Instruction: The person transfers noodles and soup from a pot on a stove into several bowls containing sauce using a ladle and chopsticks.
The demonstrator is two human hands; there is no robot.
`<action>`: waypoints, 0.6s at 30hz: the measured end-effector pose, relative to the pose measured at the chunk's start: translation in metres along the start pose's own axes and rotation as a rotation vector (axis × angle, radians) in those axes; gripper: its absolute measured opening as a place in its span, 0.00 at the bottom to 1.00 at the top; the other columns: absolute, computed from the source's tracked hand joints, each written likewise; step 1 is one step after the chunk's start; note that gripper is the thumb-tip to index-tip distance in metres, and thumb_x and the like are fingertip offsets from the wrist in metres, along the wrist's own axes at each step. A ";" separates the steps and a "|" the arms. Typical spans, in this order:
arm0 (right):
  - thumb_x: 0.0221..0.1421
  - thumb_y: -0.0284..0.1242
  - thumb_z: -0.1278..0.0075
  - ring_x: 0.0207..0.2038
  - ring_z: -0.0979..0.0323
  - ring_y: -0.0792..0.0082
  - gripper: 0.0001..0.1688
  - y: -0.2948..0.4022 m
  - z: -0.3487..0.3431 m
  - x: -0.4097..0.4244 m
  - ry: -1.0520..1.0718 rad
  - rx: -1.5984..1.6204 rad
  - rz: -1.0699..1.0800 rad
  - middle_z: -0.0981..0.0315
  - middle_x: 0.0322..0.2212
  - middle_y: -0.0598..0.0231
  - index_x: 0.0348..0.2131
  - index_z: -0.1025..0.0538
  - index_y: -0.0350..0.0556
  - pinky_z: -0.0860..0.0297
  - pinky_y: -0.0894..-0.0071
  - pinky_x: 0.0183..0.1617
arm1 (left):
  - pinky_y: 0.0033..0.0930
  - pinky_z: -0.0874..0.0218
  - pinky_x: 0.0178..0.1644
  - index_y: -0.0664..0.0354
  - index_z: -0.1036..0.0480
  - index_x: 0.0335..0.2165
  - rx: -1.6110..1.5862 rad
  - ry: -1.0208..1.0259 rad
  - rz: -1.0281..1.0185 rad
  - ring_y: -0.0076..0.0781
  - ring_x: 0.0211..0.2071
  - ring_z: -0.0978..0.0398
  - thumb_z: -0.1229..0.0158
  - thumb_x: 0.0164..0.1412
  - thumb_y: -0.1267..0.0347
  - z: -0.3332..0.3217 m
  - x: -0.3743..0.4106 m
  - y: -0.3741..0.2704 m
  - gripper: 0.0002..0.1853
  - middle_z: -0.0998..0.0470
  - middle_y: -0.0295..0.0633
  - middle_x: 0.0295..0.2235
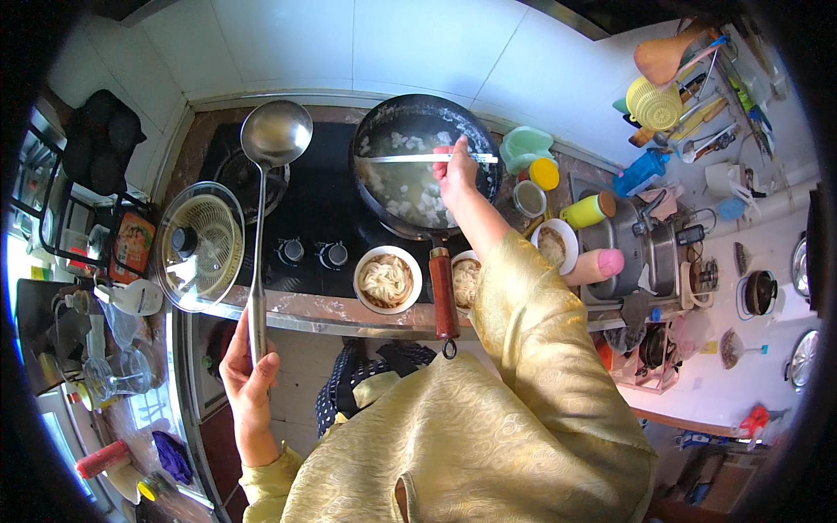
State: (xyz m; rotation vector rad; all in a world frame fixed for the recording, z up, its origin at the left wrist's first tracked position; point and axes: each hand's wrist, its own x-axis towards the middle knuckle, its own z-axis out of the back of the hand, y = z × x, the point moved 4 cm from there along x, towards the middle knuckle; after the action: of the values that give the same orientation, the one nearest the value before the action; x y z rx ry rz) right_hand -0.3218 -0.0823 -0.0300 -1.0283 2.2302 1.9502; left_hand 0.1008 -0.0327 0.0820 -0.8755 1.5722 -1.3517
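Note:
My left hand point(250, 386) grips the handle of a steel ladle point(277, 134), whose bowl is raised above the left of the cooktop. My right hand point(456, 171) holds light-coloured chopsticks point(418, 158) level over a dark wok point(363, 196). Cloudy liquid with white froth point(418, 204) fills the wok. Its wooden handle point(444, 294) points towards me. Left of that handle stands a white bowl of noodles point(387, 280) in brown liquid; a second noodle bowl point(465, 281) is partly hidden by my right sleeve. Another bowl point(554, 245) with brown contents stands right of my forearm.
A glass lid point(201, 245) over a strainer basket lies left of the black cooktop point(314, 196). Right of the wok are a green plastic container point(525, 149), a yellow-lidded jar point(543, 174), an open jar point(528, 199), a yellow-green bottle point(582, 210) and a steel sink point(614, 255).

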 end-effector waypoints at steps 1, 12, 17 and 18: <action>0.61 0.50 0.71 0.12 0.46 0.77 0.32 -0.003 0.000 0.004 -0.018 0.050 -0.048 0.43 0.11 0.67 0.24 0.31 0.40 0.48 0.80 0.15 | 0.13 0.57 0.19 0.65 0.42 0.54 0.001 -0.001 0.000 0.10 0.16 0.45 0.39 0.46 0.60 0.000 0.001 0.001 0.39 0.36 0.27 0.19; 0.61 0.46 0.75 0.12 0.50 0.71 0.29 -0.002 0.014 0.006 -0.037 0.486 -0.429 0.47 0.09 0.66 0.25 0.32 0.42 0.50 0.71 0.20 | 0.13 0.58 0.19 0.66 0.42 0.55 0.002 0.020 -0.007 0.10 0.16 0.46 0.40 0.46 0.62 -0.007 0.003 -0.005 0.38 0.37 0.26 0.18; 0.60 0.45 0.75 0.12 0.50 0.73 0.30 0.023 0.022 -0.004 -0.019 0.565 -0.411 0.48 0.08 0.68 0.21 0.32 0.42 0.50 0.73 0.20 | 0.13 0.58 0.19 0.66 0.43 0.55 0.004 0.037 0.003 0.10 0.16 0.46 0.40 0.46 0.62 -0.012 0.004 -0.009 0.39 0.37 0.26 0.18; 0.61 0.46 0.75 0.12 0.51 0.74 0.31 0.030 0.023 -0.007 -0.025 0.574 -0.400 0.49 0.07 0.69 0.21 0.32 0.42 0.51 0.74 0.19 | 0.13 0.58 0.19 0.66 0.43 0.55 0.009 0.039 -0.002 0.10 0.16 0.46 0.40 0.46 0.62 -0.013 0.004 -0.009 0.39 0.37 0.26 0.18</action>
State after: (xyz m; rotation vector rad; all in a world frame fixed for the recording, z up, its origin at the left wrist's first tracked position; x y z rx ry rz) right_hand -0.3397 -0.0583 -0.0059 -1.2104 2.1470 1.0691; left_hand 0.0869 -0.0328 0.0912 -0.8494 1.5943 -1.3840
